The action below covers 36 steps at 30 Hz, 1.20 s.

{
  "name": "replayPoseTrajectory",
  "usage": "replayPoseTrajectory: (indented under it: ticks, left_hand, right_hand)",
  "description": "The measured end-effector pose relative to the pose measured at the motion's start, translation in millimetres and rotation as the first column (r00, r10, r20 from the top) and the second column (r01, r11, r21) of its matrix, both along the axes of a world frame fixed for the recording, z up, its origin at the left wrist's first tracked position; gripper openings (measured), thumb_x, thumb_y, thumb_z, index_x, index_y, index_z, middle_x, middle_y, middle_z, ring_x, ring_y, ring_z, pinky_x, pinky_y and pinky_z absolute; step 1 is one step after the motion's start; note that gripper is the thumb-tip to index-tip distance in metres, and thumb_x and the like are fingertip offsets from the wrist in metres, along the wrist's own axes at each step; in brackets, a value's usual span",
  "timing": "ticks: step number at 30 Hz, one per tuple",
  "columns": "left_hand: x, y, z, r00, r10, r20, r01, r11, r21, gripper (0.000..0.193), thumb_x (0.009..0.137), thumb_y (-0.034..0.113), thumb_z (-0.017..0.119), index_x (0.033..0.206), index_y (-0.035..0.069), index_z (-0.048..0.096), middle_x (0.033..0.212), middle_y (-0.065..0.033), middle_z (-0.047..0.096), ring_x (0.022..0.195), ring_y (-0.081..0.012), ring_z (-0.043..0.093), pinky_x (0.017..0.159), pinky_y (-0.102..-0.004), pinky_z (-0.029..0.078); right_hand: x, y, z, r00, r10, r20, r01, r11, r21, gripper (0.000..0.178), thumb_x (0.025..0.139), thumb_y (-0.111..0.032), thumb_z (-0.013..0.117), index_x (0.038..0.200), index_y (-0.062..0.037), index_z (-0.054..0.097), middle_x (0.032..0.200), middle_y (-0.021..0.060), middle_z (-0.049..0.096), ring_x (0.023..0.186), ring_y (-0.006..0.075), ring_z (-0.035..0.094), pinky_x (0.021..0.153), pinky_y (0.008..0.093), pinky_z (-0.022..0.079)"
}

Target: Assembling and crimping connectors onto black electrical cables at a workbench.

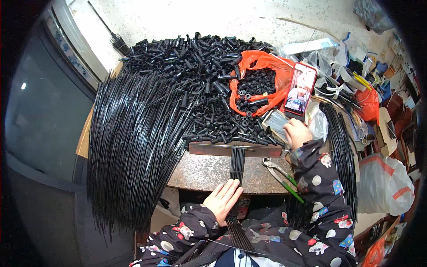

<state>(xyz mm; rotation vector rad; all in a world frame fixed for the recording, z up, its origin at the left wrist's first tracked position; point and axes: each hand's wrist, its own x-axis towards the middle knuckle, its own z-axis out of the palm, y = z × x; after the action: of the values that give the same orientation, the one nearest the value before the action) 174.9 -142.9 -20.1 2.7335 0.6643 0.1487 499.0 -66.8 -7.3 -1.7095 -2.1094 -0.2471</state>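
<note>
My left hand (223, 198) lies with its fingers stretched out flat across a narrow bundle of thin black rods (237, 164). The rods run from a dark wooden bar (212, 148) down over the table edge toward my lap. My right hand (297, 132) is at a small open box (276, 122) holding thin pale strips. Its fingers are curled and closed at the box's edge; what they pinch, if anything, is hidden. Pliers with green handles (281, 177) rest on the speckled table (200, 172) between the hands, touched by neither.
Many black tubes (178, 58) are heaped behind the bar. Long black rods (133, 142) are piled at the left, more (340, 155) at the right. A red plastic bag (284, 73) holds small black parts. A phone (300, 89) stands beside it. A white bag (384, 184) is far right.
</note>
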Motion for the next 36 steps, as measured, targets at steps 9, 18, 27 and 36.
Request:
replayPoseTrajectory:
  ticks: [9, 18, 27, 36]
  left_hand:
    - [3.9, -0.5, -3.6, 1.000, 0.018, 0.001, -0.018, 1.000, 0.004, 0.088, 0.058, 0.044, 0.066, 0.126, -0.002, 0.033, 0.132, -0.0242, 0.026, 0.122, -0.0375, 0.028, 0.100, -0.0428, 0.024]
    - [3.4, -0.1, -2.2, 1.000, 0.020, 0.022, -0.020, 1.000, -0.010, 0.088, 0.058, 0.044, 0.066, 0.125, -0.002, 0.033, 0.132, -0.0244, 0.027, 0.121, -0.0378, 0.029, 0.099, -0.0429, 0.024]
    - [0.8, -0.7, -3.6, 0.999, 0.021, 0.039, -0.019, 0.999, -0.041, 0.090, 0.057, 0.040, 0.068, 0.126, -0.003, 0.031, 0.133, -0.0240, 0.026, 0.123, -0.0375, 0.027, 0.100, -0.0435, 0.023]
    - [-0.3, -0.7, -3.7, 1.000, 0.016, 0.021, -0.015, 1.000, -0.027, 0.089, 0.057, 0.037, 0.067, 0.127, -0.003, 0.030, 0.133, -0.0238, 0.025, 0.123, -0.0373, 0.026, 0.100, -0.0432, 0.022]
  right_hand:
    - [-69.8, -9.0, -11.8, 0.972, 0.135, -0.191, -0.187, 0.938, -0.291, 0.025, 0.071, -0.006, 0.052, 0.094, -0.0112, 0.060, 0.080, 0.0100, 0.051, 0.074, 0.0279, 0.057, 0.066, 0.0363, 0.046]
    - [-62.8, -10.5, -11.3, 0.977, 0.096, -0.190, -0.148, 0.949, -0.278, 0.022, 0.072, -0.007, 0.052, 0.091, -0.0114, 0.062, 0.080, 0.0097, 0.052, 0.073, 0.0284, 0.057, 0.065, 0.0360, 0.046]
    - [-70.3, -15.7, -7.6, 0.972, 0.158, -0.174, -0.193, 0.959, -0.207, 0.026, 0.067, -0.004, 0.055, 0.091, -0.0108, 0.062, 0.076, 0.0085, 0.052, 0.068, 0.0270, 0.056, 0.060, 0.0339, 0.046]
    - [-68.7, 5.0, -7.9, 0.958, 0.199, -0.205, -0.258, 0.911, -0.323, 0.024, 0.072, -0.008, 0.053, 0.093, -0.0130, 0.062, 0.081, 0.0096, 0.054, 0.075, 0.0285, 0.057, 0.067, 0.0354, 0.046]
